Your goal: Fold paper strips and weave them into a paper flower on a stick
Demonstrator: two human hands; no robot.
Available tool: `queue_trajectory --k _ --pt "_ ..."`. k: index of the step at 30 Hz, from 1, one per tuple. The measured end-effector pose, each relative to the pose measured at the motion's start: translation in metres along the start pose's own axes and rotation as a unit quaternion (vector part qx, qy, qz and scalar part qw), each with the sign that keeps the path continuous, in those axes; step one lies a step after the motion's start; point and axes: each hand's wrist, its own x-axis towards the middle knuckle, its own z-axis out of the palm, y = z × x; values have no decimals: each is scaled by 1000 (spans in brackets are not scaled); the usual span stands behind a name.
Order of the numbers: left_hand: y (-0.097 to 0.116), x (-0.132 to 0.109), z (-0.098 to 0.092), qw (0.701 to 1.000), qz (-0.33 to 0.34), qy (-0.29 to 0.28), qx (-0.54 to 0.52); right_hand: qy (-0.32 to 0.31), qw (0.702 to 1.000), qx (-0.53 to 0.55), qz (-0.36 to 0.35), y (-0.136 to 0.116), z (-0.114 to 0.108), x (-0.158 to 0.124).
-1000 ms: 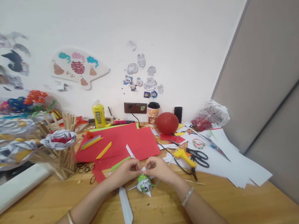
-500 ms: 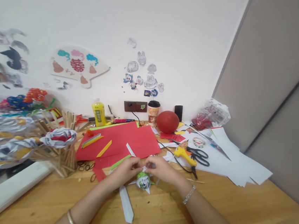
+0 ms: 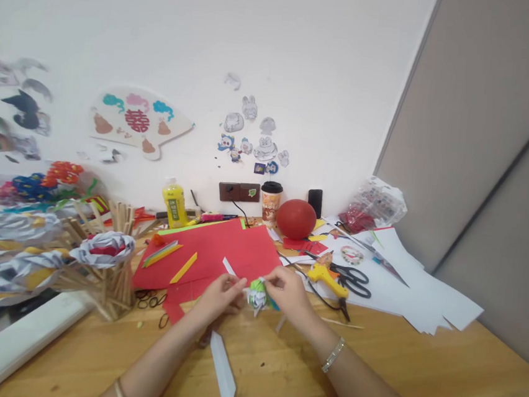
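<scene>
A small green and white folded-paper flower (image 3: 258,294) is between my two hands above the wooden table. My right hand (image 3: 286,291) pinches the flower at its upper right. Beside its left edge is my left hand (image 3: 222,295), with thumb and fingertips pressed together; whether they grip a paper tip is too small to make out. A folded white paper strip (image 3: 222,367) lies on the table below my left hand.
Red paper sheets (image 3: 222,244) lie behind my hands. A yellow glue gun (image 3: 328,278) and black scissors (image 3: 353,279) are to the right, near white paper (image 3: 433,293). Wooden sticks (image 3: 114,277) and paper flowers (image 3: 29,263) crowd the left. A red ball (image 3: 296,219) stands behind.
The flower has been raised and tilted, its top shifting slightly upward. My left hand has moved left and down, away from the flower's top, while my right hand stays at its upper right.
</scene>
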Motion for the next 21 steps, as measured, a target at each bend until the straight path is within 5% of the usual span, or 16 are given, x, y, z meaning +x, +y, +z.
queue_trajectory --k 3,6,11,15,21 --pt "4 -8 9 971 -110 -127 -169 64 997 -9 -33 -6 1 -1" --pt "7 -15 21 942 -100 -167 -273 77 995 -9 -64 -12 4 -6" --pt "6 -19 30 924 -69 -137 -350 101 992 -1 -71 -17 7 -10" --pt "4 -21 34 926 -47 -71 -369 42 990 -53 -128 -19 9 -12" --pt "6 -22 41 976 51 20 -210 5 976 -138 -171 -26 8 -13"
